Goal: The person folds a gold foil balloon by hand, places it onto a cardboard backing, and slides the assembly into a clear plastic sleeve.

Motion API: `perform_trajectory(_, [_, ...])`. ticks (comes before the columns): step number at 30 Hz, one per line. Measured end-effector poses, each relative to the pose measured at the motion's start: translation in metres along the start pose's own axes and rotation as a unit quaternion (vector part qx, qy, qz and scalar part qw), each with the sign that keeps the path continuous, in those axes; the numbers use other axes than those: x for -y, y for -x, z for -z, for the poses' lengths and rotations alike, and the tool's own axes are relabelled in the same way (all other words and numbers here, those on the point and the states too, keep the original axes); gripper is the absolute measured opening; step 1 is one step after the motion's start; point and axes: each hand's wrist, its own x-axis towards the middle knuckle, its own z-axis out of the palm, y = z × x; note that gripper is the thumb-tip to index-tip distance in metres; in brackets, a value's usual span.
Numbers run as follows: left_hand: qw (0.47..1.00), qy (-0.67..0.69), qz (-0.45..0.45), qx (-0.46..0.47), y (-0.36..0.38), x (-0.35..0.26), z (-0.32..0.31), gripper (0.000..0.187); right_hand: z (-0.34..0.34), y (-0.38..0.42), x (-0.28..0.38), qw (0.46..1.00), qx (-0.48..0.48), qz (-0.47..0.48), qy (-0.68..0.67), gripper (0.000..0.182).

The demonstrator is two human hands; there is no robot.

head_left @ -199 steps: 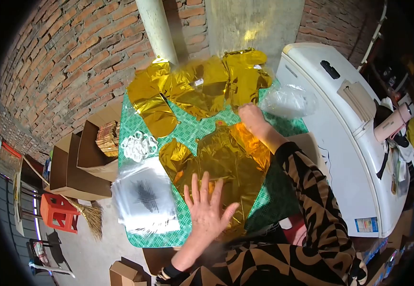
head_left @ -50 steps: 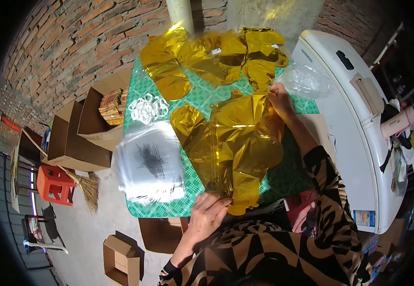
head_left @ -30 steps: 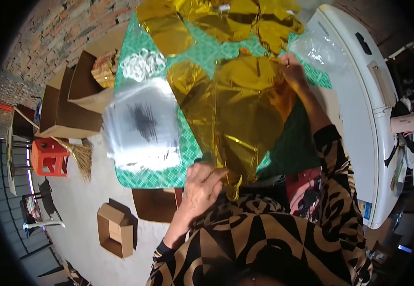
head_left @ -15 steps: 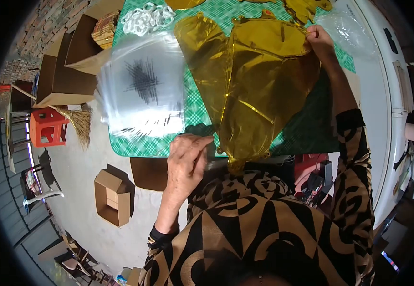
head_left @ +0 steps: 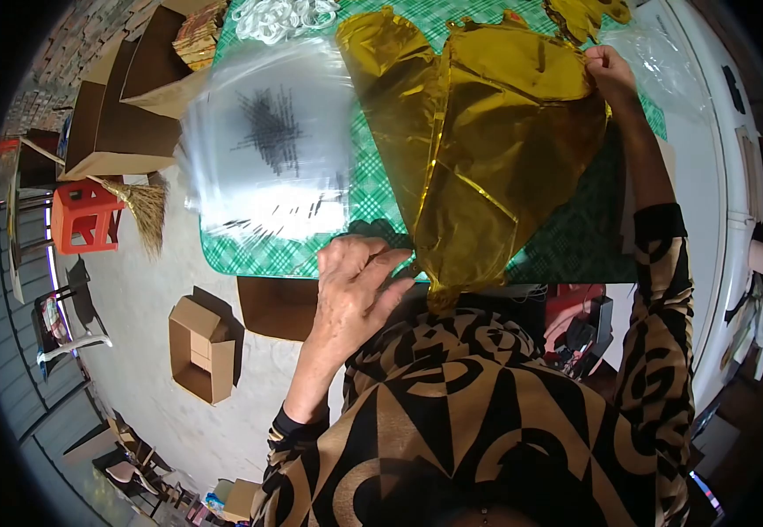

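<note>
A large flat gold foil balloon (head_left: pixel 504 149) lies across the green checked table (head_left: pixel 372 198), its narrow lower end hanging over the near edge by my body. My right hand (head_left: pixel 611 75) pinches its upper right edge. At the near table edge, my left hand (head_left: pixel 352 285) is beside the balloon's lower left side, thumb and forefinger apart, with nothing visible between them. Left of the balloon lies a fanned stack of clear plastic bags (head_left: pixel 267 149) with dark printed marks. More gold foil (head_left: pixel 583 18) lies at the far right of the table.
White rings or loops (head_left: pixel 285 19) are heaped behind the bags. Clear plastic (head_left: pixel 658 66) lies at the right, beside a white appliance (head_left: pixel 706 193). Cardboard boxes (head_left: pixel 126 132), a red stool (head_left: pixel 87 215), a broom (head_left: pixel 146 211) and a small open box (head_left: pixel 201 351) stand left.
The view has shifted slightly, so the table things appear farther right and higher. My left thumb and forefinger have spread apart near the foil. My right hand keeps its pinch.
</note>
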Motion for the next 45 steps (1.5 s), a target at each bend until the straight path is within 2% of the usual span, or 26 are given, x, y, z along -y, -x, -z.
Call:
perform_trajectory(3, [1.000,-0.028,-0.003,0.007,0.000,-0.002,-0.002,0.040,0.001,0.006,0.011,0.999,0.005,-0.003,-0.031,0.019])
perform_trajectory(6, [0.999,-0.037,-0.011,0.004,0.002,0.001,-0.005,0.039,0.002,0.006,0.013,1.000,-0.001,0.008,-0.009,0.019])
perform_trajectory(9, [0.999,-0.040,-0.009,-0.003,0.001,0.000,-0.006,0.037,0.000,0.006,0.012,0.997,0.015,-0.004,-0.073,0.016])
perform_trajectory(12, [0.999,-0.040,-0.016,0.004,0.000,0.001,-0.004,0.037,-0.003,0.008,0.011,1.000,-0.006,0.013,0.012,0.012])
perform_trajectory(13, [1.000,-0.027,-0.013,-0.002,-0.003,0.000,-0.003,0.037,-0.006,0.006,0.004,1.000,-0.014,0.022,-0.013,0.011])
perform_trajectory(15, [1.000,-0.001,-0.007,-0.014,-0.009,-0.003,0.002,0.037,-0.003,0.001,-0.008,0.999,0.015,-0.011,-0.040,0.022])
perform_trajectory(16, [1.000,0.006,-0.002,-0.011,-0.014,-0.003,0.004,0.040,-0.005,0.004,-0.004,1.000,-0.009,0.004,-0.018,0.019])
perform_trajectory(19, [0.999,0.009,-0.023,-0.046,-0.041,-0.007,0.006,0.040,0.001,0.011,0.008,0.986,-0.057,0.090,0.131,0.019])
perform_trajectory(20, [0.998,0.005,-0.034,-0.043,-0.050,-0.008,0.004,0.042,-0.001,0.030,0.035,0.985,-0.093,0.069,0.130,0.022])
perform_trajectory(23, [0.997,-0.009,-0.064,-0.049,-0.077,-0.007,-0.009,0.042,-0.006,0.031,0.039,0.917,-0.189,0.303,0.178,0.028])
perform_trajectory(24, [0.996,-0.011,-0.072,-0.052,-0.083,-0.005,-0.015,0.045,-0.012,0.028,0.048,0.892,-0.205,0.377,0.141,0.030])
perform_trajectory(26, [0.996,-0.029,-0.068,-0.050,-0.092,-0.002,-0.022,0.048,-0.021,0.041,0.086,0.919,-0.142,0.333,0.157,0.029])
perform_trajectory(28, [0.997,-0.040,-0.054,-0.039,-0.096,-0.001,-0.027,0.052,-0.039,0.051,0.112,0.921,-0.094,0.371,0.075,0.027])
perform_trajectory(29, [0.997,-0.047,-0.055,-0.038,-0.097,0.000,-0.029,0.052,-0.053,0.050,0.111,0.912,-0.098,0.398,0.033,0.030])
perform_trajectory(31, [0.996,-0.062,-0.056,-0.036,-0.097,-0.001,-0.031,0.052,-0.073,0.052,0.120,0.866,-0.116,0.484,0.041,0.034])
perform_trajectory(34, [0.996,-0.064,-0.050,-0.032,-0.098,-0.002,-0.032,0.053,-0.086,0.050,0.126,0.912,0.010,0.391,0.128,0.038])
perform_trajectory(37, [0.995,-0.073,-0.060,-0.037,-0.097,0.001,-0.035,0.059,-0.088,0.046,0.130,0.933,0.051,0.329,0.137,0.038])
perform_trajectory(45, [0.994,-0.082,-0.062,-0.034,-0.094,0.003,-0.037,0.049,-0.092,0.056,0.124,0.919,0.003,0.376,0.116,0.039])
